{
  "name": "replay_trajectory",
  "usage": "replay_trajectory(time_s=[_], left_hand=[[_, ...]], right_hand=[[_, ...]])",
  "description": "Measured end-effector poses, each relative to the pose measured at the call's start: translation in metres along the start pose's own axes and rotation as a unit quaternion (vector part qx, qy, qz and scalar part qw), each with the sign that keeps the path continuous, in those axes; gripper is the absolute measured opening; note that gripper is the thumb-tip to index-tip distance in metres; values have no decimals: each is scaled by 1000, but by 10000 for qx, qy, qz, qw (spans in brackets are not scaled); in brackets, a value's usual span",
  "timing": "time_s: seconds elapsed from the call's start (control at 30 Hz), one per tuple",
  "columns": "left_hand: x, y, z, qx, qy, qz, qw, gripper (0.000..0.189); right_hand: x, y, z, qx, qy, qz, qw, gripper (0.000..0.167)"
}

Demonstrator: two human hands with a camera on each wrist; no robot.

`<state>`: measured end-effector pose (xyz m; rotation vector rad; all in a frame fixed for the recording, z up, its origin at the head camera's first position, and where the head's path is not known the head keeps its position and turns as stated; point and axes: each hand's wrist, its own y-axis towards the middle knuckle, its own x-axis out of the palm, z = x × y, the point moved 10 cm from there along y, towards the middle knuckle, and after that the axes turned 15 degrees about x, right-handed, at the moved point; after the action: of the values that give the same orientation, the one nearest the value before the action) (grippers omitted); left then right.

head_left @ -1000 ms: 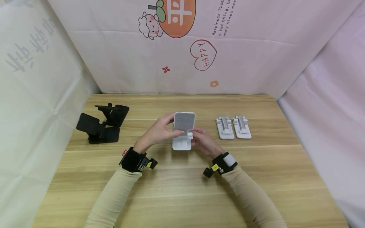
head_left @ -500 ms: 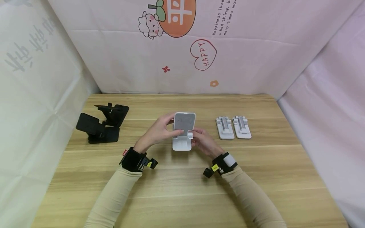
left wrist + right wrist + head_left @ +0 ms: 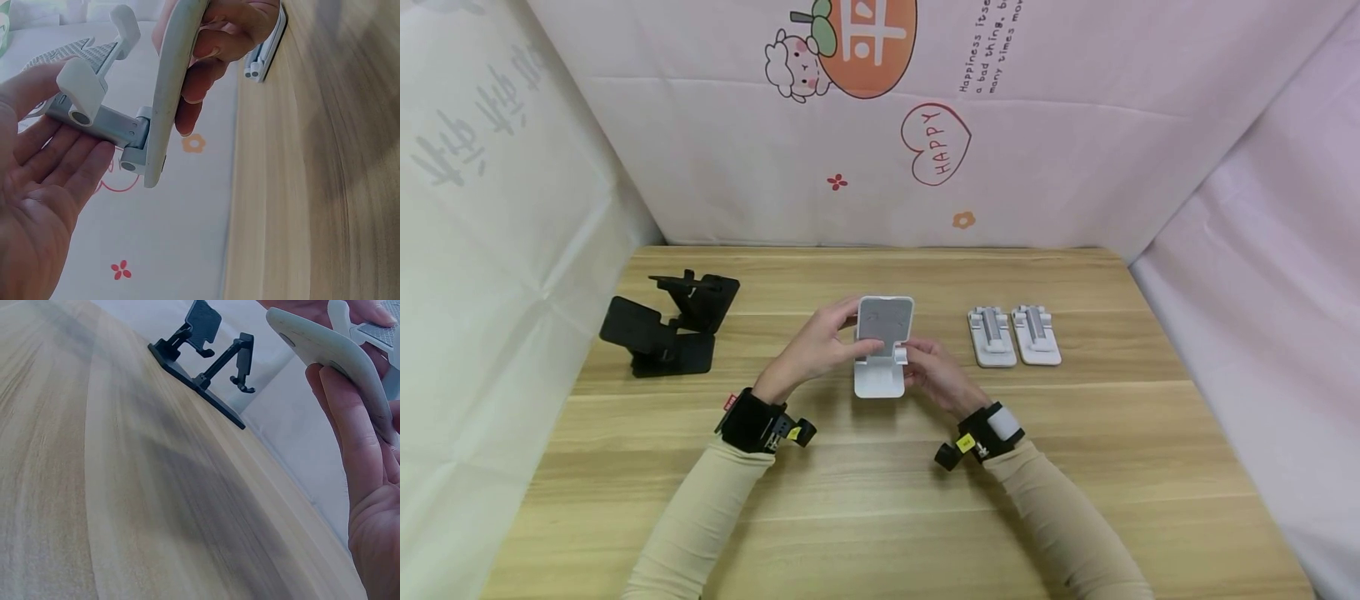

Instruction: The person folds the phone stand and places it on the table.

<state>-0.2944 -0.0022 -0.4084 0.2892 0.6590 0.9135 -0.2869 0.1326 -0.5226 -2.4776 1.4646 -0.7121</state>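
A white folding phone stand (image 3: 886, 321) with a grey pad is held unfolded above the middle of the table. My left hand (image 3: 816, 346) grips its upper part, thumb on the grey pad and fingers behind. In the left wrist view those fingers lie along the metal arm (image 3: 103, 128), near the hinge. My right hand (image 3: 942, 379) holds the base from the right side. The right wrist view has its fingers (image 3: 353, 419) against the underside of the base (image 3: 331, 350). The right thumb is mostly hidden.
Two black phone stands (image 3: 673, 354) stand unfolded at the left of the wooden table (image 3: 880, 517). Two folded white phone stands (image 3: 1036, 337) lie side by side to the right. A printed white cloth (image 3: 737, 167) hangs behind the table's back edge.
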Motion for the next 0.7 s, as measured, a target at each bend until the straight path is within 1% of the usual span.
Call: replay_trajectory(time_s=[0.1,0.4,0.47,0.63,0.7], left_hand=[[0,-1,-1,-37,61,16,10000,51],[-1,-2,0,-16,238,72,9997,45],[-1,-2,0,7,255,83,9996,45],[-1,-2,0,95,307,129,9994,44],[-1,-2,-1,129,326,156,9993,45]], right_hand=[[0,0,1,38,-20,7,10000,34],[2,-1,2,76,-99,26,9999,45],[2,-1,2,77,-78,0,9999,44],[3,0,4,80,117,-114,9998,27],[4,1,4,66,142,-159,9998,24]])
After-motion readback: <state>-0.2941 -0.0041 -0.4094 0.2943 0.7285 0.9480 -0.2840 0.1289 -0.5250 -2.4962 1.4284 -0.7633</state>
